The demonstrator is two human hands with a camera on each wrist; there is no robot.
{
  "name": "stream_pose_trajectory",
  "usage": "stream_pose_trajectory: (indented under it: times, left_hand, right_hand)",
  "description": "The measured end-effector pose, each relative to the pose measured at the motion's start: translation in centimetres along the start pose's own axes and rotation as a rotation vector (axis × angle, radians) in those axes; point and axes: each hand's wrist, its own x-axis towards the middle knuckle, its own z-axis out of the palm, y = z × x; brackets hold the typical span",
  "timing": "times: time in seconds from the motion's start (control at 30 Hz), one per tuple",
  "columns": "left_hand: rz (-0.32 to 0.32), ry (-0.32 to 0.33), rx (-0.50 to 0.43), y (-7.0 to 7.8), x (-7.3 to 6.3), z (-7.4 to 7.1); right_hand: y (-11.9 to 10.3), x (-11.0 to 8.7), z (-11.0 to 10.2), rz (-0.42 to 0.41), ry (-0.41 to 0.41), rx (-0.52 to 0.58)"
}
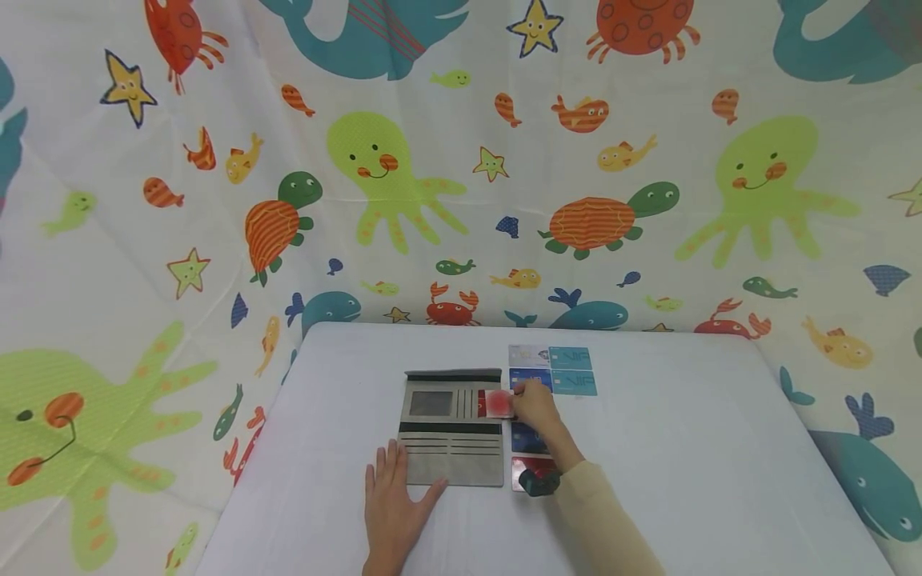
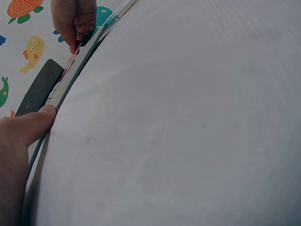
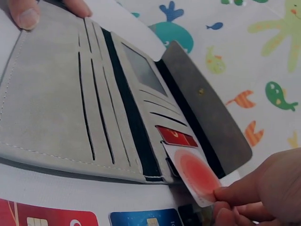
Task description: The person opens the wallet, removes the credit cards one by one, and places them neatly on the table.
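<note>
A grey wallet (image 1: 454, 470) lies opened flat on the white table, with card slots, a clear window and a flap at its far side. At its right end, my right hand (image 1: 536, 406) pinches a white card with a red round print (image 3: 190, 172) by the edge. In the right wrist view that card's other end sits at a slot, beside a red card (image 3: 176, 136) tucked in there. My left hand (image 1: 392, 500) rests at the wallet's near left corner, fingers extended. Its thumb (image 2: 44, 115) lies on the wallet's edge in the left wrist view.
Right of the wallet lie two teal cards (image 1: 572, 382), a pale card (image 1: 528, 355), blue cards (image 1: 528, 438) and a red card (image 1: 529, 464). A dark wrist camera (image 1: 539, 482) covers part of the red one. Behind the table hangs a sea-animal cloth (image 1: 461, 160).
</note>
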Motion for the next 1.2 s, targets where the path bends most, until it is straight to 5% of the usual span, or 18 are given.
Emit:
stream_pose_trajectory:
  times: [0.57,1.2]
  left_hand:
    - [-0.009,-0.026,0.012,0.0,0.1,0.0]
    - [0.006,0.017,0.006,-0.1,0.0,0.0]
  right_hand:
    - [0.7,-0.6,-1.6,0.092,-0.027,0.076]
    - [3.0,-0.6,-4.3,0.126,0.056,0.177]
